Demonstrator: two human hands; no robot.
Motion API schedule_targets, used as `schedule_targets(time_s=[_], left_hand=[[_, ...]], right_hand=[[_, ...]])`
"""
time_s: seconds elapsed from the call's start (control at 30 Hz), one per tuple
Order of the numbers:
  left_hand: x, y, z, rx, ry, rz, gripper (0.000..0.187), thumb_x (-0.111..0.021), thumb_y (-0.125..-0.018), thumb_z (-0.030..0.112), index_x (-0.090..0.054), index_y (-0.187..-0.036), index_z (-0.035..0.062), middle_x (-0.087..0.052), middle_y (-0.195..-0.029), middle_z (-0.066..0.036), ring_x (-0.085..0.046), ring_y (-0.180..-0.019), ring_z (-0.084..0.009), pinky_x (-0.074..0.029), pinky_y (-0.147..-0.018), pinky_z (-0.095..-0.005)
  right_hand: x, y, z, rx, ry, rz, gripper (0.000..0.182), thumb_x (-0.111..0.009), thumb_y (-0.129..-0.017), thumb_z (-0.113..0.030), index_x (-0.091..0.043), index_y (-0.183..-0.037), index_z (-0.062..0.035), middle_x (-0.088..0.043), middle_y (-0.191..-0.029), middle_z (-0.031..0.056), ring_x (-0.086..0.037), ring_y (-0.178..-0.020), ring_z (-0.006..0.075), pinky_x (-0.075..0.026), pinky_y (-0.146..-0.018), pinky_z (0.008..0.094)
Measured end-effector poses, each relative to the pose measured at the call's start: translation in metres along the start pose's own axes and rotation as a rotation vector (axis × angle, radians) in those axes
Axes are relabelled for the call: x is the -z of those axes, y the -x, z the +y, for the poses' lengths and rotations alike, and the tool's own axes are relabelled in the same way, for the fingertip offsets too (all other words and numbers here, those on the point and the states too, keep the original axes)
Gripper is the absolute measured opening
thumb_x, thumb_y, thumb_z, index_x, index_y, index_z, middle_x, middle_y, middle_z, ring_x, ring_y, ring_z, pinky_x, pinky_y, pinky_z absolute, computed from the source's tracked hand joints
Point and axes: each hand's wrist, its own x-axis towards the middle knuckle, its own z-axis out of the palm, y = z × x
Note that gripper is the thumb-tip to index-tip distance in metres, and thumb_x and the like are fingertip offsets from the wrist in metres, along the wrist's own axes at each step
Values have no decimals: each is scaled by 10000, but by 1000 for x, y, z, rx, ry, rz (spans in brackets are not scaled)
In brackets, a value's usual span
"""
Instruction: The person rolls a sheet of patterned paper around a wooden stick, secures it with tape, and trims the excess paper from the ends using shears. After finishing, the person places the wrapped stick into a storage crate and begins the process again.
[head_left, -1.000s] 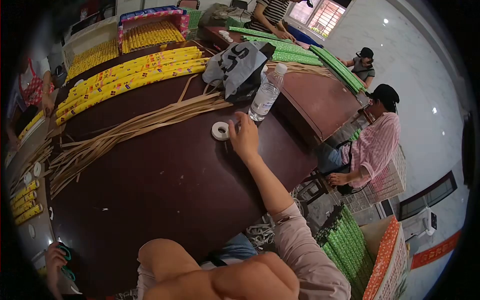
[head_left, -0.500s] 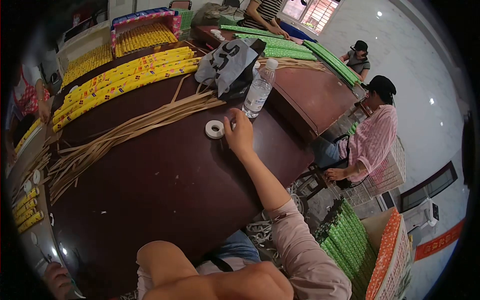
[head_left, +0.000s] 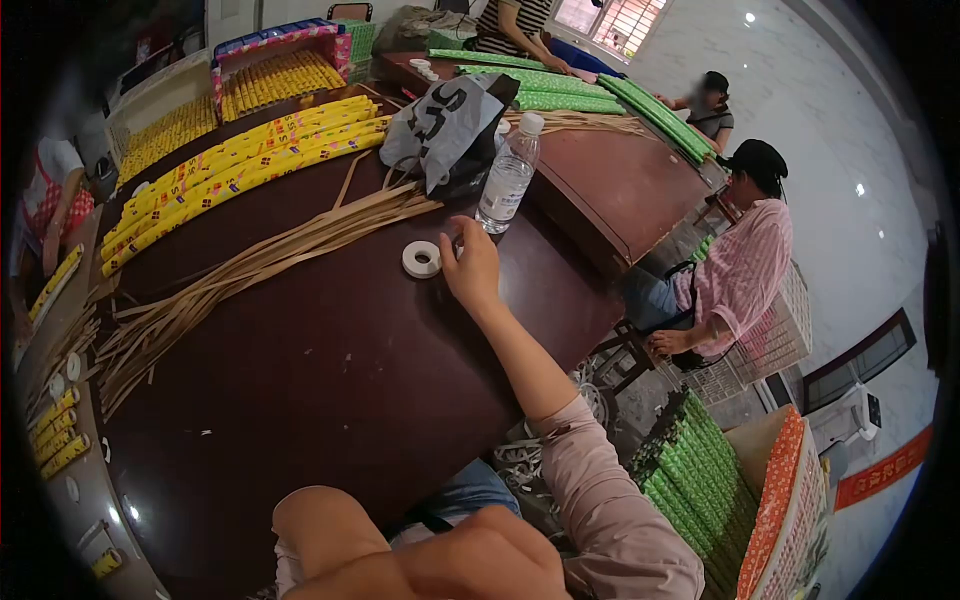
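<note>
Pale pink sleeve [head_left: 610,500], bare forearm

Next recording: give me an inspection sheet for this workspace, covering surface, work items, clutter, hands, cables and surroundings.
Surface: dark brown table, glossy, mostly bare near the person.
Work items: white tape roll lying flat; tan strips fanned across the table.
Clutter: plastic water bottle upright; grey bag behind it; yellow wrapped tubes in a row.
Hands: right hand beside the tape roll, fingertips at its edge, holding nothing; left hand low by the knee, grip unclear.
Cables: nothing seen.
Surroundings: person in a pink shirt seated at right; green tubes stacked by the floor.
</note>
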Motion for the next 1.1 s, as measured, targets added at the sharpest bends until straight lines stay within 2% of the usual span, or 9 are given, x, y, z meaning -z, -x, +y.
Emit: schedule_targets(time_s=[0.07, 0.13, 0.77, 0.83, 1.07, 1.1], left_hand=[[1, 0, 1, 6, -5, -1, 297, -553, -920, 116, -586, -1183, -17, -609, -1140, -199, -589, -1059, -287, -476, -891, -383], [1, 0, 1, 10, -7, 0, 297, -555, -918, 115, -586, -1183, -16, -609, -1140, -199, -589, -1060, -288, -475, -891, -383], [-4, -4, -2, 20, -8, -5, 302, -568, -904, 103, -587, -1183, -11, -604, -1144, -197, -584, -1067, -290, -473, -890, -385], [-4, -6, -3, 20, -8, -6, 302, -570, -903, 101, -587, -1183, -10, -604, -1144, -197, -584, -1068, -290, -473, -890, -385], [-3, -9, -4, 20, -18, -4, 304, -575, -898, 97, -588, -1183, -8, -602, -1146, -197, -582, -1071, -291, -472, -889, -386], [-2, -10, -4, 19, -20, -3, 305, -575, -897, 96, -588, -1183, -8, -602, -1146, -197, -582, -1071, -292, -472, -889, -386]], right_hand=[[2, -1, -2, 9, -10, 8, 291, -679, -845, -140, -578, -1092, -24, -634, -921, 131, -614, -777, 277, -495, -715, 388], [3, -1, -4, -82, -38, -79, 271, -652, -863, -143, -567, -1088, -17, -624, -974, 147, -608, -906, 333, -471, -773, 440], [3, 0, -2, -114, -52, -84, 286, -647, -870, -160, -554, -1108, -31, -626, -1006, 142, -606, -923, 342, -476, -776, 442], [3, 0, -2, -62, -41, -27, 287, -663, -858, -141, -570, -1097, -10, -623, -928, 139, -610, -793, 285, -495, -725, 385], [3, 0, -2, -76, -48, -34, 286, -662, -863, -146, -570, -1099, -11, -622, -918, 132, -609, -782, 276, -496, -718, 381], [4, 0, -3, -111, -77, -62, 279, -654, -866, -150, -568, -1095, -15, -625, -943, 137, -613, -825, 301, -491, -733, 410]])
